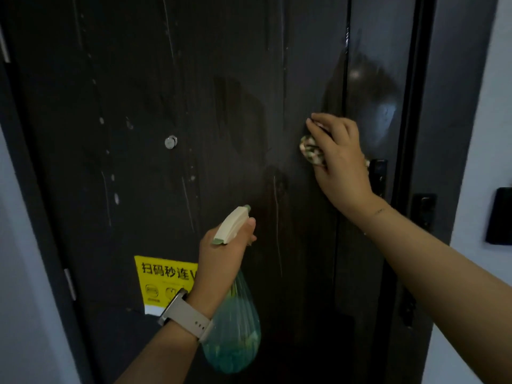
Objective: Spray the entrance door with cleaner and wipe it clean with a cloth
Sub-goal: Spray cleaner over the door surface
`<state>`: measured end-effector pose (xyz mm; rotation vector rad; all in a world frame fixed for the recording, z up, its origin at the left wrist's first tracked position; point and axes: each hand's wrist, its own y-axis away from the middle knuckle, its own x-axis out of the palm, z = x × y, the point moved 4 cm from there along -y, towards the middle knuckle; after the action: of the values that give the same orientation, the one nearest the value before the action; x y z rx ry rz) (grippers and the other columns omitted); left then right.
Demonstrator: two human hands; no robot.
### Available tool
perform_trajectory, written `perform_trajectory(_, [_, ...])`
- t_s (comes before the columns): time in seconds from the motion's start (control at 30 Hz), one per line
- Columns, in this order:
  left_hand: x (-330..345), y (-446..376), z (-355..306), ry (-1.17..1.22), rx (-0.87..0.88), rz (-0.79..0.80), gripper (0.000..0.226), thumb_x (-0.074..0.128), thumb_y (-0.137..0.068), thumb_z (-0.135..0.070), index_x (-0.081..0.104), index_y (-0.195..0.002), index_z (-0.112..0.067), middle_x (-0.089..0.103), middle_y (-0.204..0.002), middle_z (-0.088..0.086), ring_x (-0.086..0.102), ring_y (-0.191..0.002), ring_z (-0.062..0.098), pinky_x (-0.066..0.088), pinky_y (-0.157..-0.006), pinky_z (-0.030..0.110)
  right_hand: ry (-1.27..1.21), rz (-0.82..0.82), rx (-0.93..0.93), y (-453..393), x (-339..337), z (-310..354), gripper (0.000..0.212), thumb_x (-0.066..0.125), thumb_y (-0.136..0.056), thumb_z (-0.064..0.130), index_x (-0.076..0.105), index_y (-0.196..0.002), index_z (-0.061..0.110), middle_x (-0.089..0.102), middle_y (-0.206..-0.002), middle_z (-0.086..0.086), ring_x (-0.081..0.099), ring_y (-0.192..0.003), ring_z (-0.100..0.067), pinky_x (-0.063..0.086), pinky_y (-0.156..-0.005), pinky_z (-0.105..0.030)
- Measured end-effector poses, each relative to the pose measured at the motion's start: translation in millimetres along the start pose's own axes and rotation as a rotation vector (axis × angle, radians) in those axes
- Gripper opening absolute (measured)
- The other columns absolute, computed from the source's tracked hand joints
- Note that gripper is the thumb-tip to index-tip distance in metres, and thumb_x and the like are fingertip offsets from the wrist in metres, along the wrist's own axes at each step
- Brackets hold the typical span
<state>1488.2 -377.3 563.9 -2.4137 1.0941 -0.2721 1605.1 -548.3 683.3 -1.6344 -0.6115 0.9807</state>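
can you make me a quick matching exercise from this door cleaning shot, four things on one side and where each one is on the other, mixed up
Things:
1. spray bottle
2. cloth
3. yellow sticker
4. watch

Places:
A. stuck low on the door
B. strapped on the left wrist
C. gripped in the left hand
D. bunched under the right hand

Pairs: 1-C, 2-D, 3-A, 4-B

One sign carries readable writing: a yellow sticker stuck low on the dark entrance door, left of the middle. Its top line is in bold black Chinese characters, 扫码秒连, followed by a Latin letter that looks like a V, cut off where the left hand covers the sticker's right edge. Under that line sit small pictograms and finer print, too small and blurred to read. No other text or number shows legibly.
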Motion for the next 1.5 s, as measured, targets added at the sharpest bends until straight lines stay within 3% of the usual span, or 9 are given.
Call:
perform_trajectory(0.17, [-44.0,33.2,34.7,0.121,-0.072,-0.074,0.007,0.070,-0.083,-0.033,0.077,-0.087,-0.033,0.075,-0.088,0.009,0.070,-0.094,0.025,0.053,-0.093,0.045,-0.401,0.114,0.114,78.6,39.8,51.6,0.055,0.062,-0.079,-0.008,0.056,-0.132,0.007,0.051,-0.134,-0.008,0.044,-0.124,-0.021,0.031,-0.108,-0.020])
perform_trajectory(0.43, [-169.1,75.8,137.8,0.159,-0.225,-0.223,0.028,0.078,-0.076,-0.034,0.074,-0.102,-0.023,0.074,-0.100,0.012,0.069,-0.102,0.026,0.052,-0.095,0.042,-0.751,0.445,0.435,206.1,146.6,151.8,0.052,0.069,-0.080,-0.006,0.059,-0.126,0.017,0.048,-0.134,0.002,0.045,-0.124,0.003,0.035,-0.102,-0.009])
perform_trajectory(0.53, [-224.7,79.0,193.4,0.135,-0.287,-0.255,0.041,0.084,-0.064,-0.048,0.076,-0.094,-0.020,0.075,-0.091,0.006,0.071,-0.091,0.020,0.056,-0.080,0.026,-0.700,0.530,0.429,232.0,196.3,195.8,0.054,0.073,-0.077,-0.004,0.057,-0.125,0.015,0.049,-0.133,0.001,0.045,-0.124,-0.003,0.032,-0.104,-0.009])
perform_trajectory(0.67, [-293.1,72.0,275.1,0.019,-0.381,-0.158,0.004,0.070,-0.083,-0.025,0.069,-0.087,-0.025,0.065,-0.084,0.002,0.062,-0.078,0.012,0.051,-0.068,0.019,-0.677,0.616,0.460,246.4,260.5,255.0,0.050,0.070,-0.076,0.006,0.056,-0.123,0.017,0.052,-0.125,0.003,0.047,-0.118,-0.003,0.033,-0.101,-0.008])
perform_trajectory(0.73, [-316.2,70.3,305.4,-0.016,-0.414,-0.090,0.005,0.066,-0.088,-0.024,0.066,-0.085,-0.028,0.063,-0.082,0.002,0.059,-0.076,0.010,0.049,-0.068,0.015,-0.655,0.672,0.465,250.3,286.2,278.5,0.044,0.059,-0.077,0.022,0.058,-0.120,0.015,0.054,-0.123,0.003,0.047,-0.117,-0.001,0.032,-0.102,-0.008])
perform_trajectory(0.87, [-355.4,58.0,366.6,-0.054,-0.504,0.031,0.016,0.065,-0.088,-0.026,0.064,-0.079,-0.014,0.059,-0.072,0.018,0.056,-0.067,0.017,0.048,-0.062,0.021,-0.522,0.652,0.547,263.8,324.8,303.9,0.047,0.061,-0.077,0.016,0.061,-0.123,0.013,0.057,-0.129,0.000,0.047,-0.124,-0.007,0.031,-0.109,-0.013])
perform_trajectory(1.07, [-384.0,44.5,430.9,-0.005,-0.730,-0.006,0.012,0.066,-0.089,-0.024,0.067,-0.092,-0.012,0.063,-0.086,0.014,0.059,-0.078,0.016,0.049,-0.061,0.012,-0.353,0.505,0.661,278.2,341.7,315.4,0.050,0.072,-0.075,-0.006,0.061,-0.121,0.009,0.058,-0.126,-0.003,0.048,-0.121,-0.009,0.034,-0.107,-0.017])
perform_trajectory(1.27, [-393.0,47.0,459.0,0.014,-0.842,0.063,0.006,0.067,-0.089,-0.023,0.062,-0.092,-0.020,0.058,-0.084,0.001,0.057,-0.080,0.016,0.045,-0.066,0.020,-0.291,0.582,0.710,288.7,362.4,337.1,0.056,0.072,-0.071,-0.002,0.061,-0.124,0.011,0.056,-0.131,-0.005,0.044,-0.123,-0.009,0.030,-0.107,-0.010])
perform_trajectory(1.5, [-410.6,60.8,489.0,-0.010,-0.829,0.167,0.016,0.067,-0.090,-0.027,0.065,-0.093,-0.012,0.060,-0.084,0.010,0.058,-0.074,0.012,0.050,-0.066,0.024,-0.292,0.608,0.743,294.9,380.0,354.7,0.055,0.063,-0.069,0.010,0.061,-0.124,0.011,0.054,-0.129,-0.005,0.044,-0.121,-0.010,0.033,-0.105,-0.011])
